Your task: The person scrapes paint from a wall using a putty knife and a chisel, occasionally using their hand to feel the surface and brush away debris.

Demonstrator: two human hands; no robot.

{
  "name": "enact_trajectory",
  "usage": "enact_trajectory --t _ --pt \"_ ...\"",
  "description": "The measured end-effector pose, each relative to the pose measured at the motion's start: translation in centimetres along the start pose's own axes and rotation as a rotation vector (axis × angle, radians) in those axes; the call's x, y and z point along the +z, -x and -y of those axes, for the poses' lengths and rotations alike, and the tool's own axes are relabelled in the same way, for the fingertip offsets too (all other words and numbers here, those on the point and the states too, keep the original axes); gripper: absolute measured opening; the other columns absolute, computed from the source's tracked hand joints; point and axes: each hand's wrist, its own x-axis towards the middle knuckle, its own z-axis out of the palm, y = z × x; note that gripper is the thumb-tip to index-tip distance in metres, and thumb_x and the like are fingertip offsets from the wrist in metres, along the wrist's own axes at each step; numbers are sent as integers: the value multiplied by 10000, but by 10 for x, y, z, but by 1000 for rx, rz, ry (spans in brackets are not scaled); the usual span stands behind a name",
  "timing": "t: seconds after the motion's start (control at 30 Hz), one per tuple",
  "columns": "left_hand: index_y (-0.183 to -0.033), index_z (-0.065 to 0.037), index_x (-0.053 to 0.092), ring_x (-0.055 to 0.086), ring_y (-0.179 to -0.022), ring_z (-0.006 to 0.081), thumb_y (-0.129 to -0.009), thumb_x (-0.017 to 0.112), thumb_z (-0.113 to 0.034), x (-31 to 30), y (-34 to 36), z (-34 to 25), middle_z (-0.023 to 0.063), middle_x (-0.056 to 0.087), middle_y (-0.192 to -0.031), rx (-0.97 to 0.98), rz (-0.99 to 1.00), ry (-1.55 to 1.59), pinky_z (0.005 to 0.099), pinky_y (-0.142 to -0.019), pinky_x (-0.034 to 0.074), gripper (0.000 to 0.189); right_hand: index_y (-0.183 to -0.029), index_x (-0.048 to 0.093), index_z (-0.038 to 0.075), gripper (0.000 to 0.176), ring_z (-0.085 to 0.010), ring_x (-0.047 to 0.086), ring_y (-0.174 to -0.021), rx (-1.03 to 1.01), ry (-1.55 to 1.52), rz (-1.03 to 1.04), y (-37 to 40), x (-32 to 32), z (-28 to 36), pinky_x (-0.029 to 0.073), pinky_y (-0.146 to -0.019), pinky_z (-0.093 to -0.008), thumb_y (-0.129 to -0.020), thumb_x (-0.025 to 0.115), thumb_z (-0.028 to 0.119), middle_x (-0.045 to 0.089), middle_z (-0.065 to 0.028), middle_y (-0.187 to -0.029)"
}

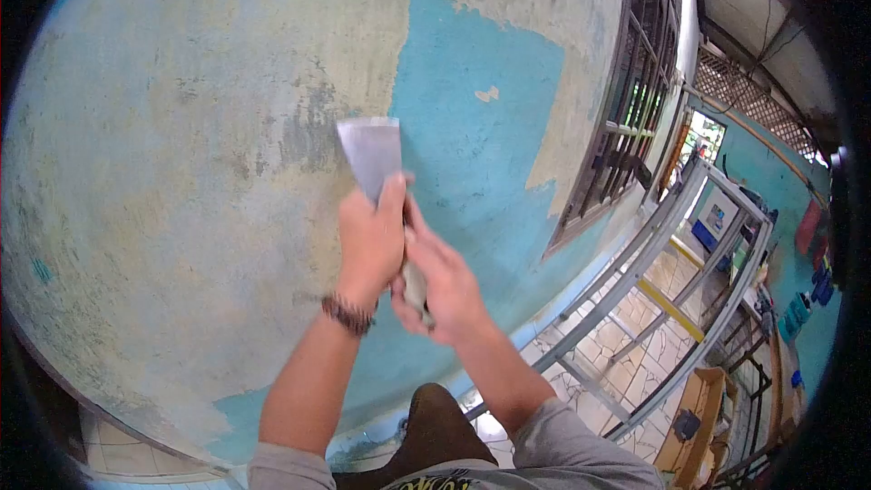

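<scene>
Both my hands grip one paint scraper (374, 152), its wide metal blade pointing up against the wall (227, 127). My left hand (370, 240), with a dark beaded bracelet at the wrist, is closed near the base of the blade. Lower down, my right hand (445, 281) wraps round the pale handle (415, 286). The blade's edge lies by the border between bare, greyish-beige plaster and a patch of turquoise paint (481, 109). Whether the edge presses on the wall is hard to tell.
A barred window (626, 109) is set in the wall to the right. A metal stepladder (635, 308) stands on the tiled floor (653, 354) beside me. Farther right are a cardboard box (694, 426) and various items along a turquoise wall (771, 172).
</scene>
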Motion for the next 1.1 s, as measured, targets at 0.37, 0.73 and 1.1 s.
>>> enact_trajectory --t 0.37,0.73,1.1 --pt "-949 44 676 545 -692 125 -959 545 -260 -18 86 78 36 603 -740 -267 -62 -120 313 -629 455 331 -1543 200 268 569 -121 451 -433 229 -133 -26 44 -35 -96 337 -342 -263 -1029 440 313 519 -23 -710" --pt "-1070 -20 633 643 -851 246 -837 688 -156 -71 137 83 160 645 -935 238 73 -887 385 -702 497 276 -1429 354 80 476 -206 553 -569 118 -80 -127 87 -109 -144 437 -447 -298 -991 490 203 537 -101 -762" --pt "-1254 -11 561 481 -1294 377 -856 545 -113 -7 -2 29 223 501 -1375 1251 439 -1259 499 -1083 387 411 -1497 229 149 505 -165 524 -509 -139 -580 379 9 -72 -65 407 -395 -265 -1038 381 293 542 -89 -803"
